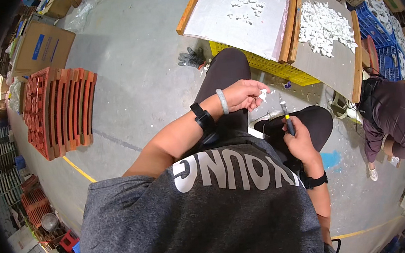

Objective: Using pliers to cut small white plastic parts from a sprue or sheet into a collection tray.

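Nearest is the grey shirt (212, 214). Out past it, the left hand (244, 95) pinches a small white piece (263, 95) between closed fingertips. To its right and lower, the right hand (298, 138) is fisted around a yellow-banded hand tool (286, 117), tip up toward the piece. A steady pinch and light, short strokes would probably trim it cleanly.
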Motion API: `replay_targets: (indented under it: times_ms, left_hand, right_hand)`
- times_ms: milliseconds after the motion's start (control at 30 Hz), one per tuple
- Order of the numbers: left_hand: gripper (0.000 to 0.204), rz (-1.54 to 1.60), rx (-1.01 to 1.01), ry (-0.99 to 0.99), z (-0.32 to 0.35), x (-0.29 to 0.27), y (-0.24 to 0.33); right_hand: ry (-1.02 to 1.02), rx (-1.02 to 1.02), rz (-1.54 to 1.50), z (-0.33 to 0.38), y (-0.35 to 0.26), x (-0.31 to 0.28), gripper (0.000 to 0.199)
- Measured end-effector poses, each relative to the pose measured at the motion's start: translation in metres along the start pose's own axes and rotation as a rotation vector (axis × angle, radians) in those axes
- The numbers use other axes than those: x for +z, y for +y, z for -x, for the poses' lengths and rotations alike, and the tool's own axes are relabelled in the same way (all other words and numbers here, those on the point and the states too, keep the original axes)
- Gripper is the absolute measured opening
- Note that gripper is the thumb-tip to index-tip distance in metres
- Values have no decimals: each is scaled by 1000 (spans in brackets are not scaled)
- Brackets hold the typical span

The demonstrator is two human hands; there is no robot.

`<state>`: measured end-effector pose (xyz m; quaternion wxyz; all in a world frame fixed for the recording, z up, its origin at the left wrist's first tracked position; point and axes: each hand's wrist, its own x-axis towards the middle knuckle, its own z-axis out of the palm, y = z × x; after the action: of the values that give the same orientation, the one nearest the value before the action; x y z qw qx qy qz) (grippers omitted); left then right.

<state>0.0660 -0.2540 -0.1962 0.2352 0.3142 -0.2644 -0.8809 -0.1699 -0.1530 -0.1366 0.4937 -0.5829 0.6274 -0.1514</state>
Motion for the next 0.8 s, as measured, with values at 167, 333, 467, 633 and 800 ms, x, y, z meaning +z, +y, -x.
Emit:
replay_targets:
  times_ms: [167, 333, 467, 633, 800]
  left_hand:
    - [19, 101, 35, -58, 4, 6, -4]
    - [25, 105, 140, -47, 4, 6, -8]
    - [29, -37, 234, 40, 3, 11, -5]
    - [29, -63, 274, 131, 2, 14, -6]
    - [29, -57, 275, 144, 6, 21, -2]
  right_hand:
    - [98, -111, -141, 11, -19, -2, 35]
    - [-12, 3, -599, 14, -19, 1, 36]
    - [-161, 192, -595, 12, 3, 9, 40]
    - [-267, 209, -625, 16, -7, 11, 48]
    - [-266, 159, -506, 12, -5, 14, 50]
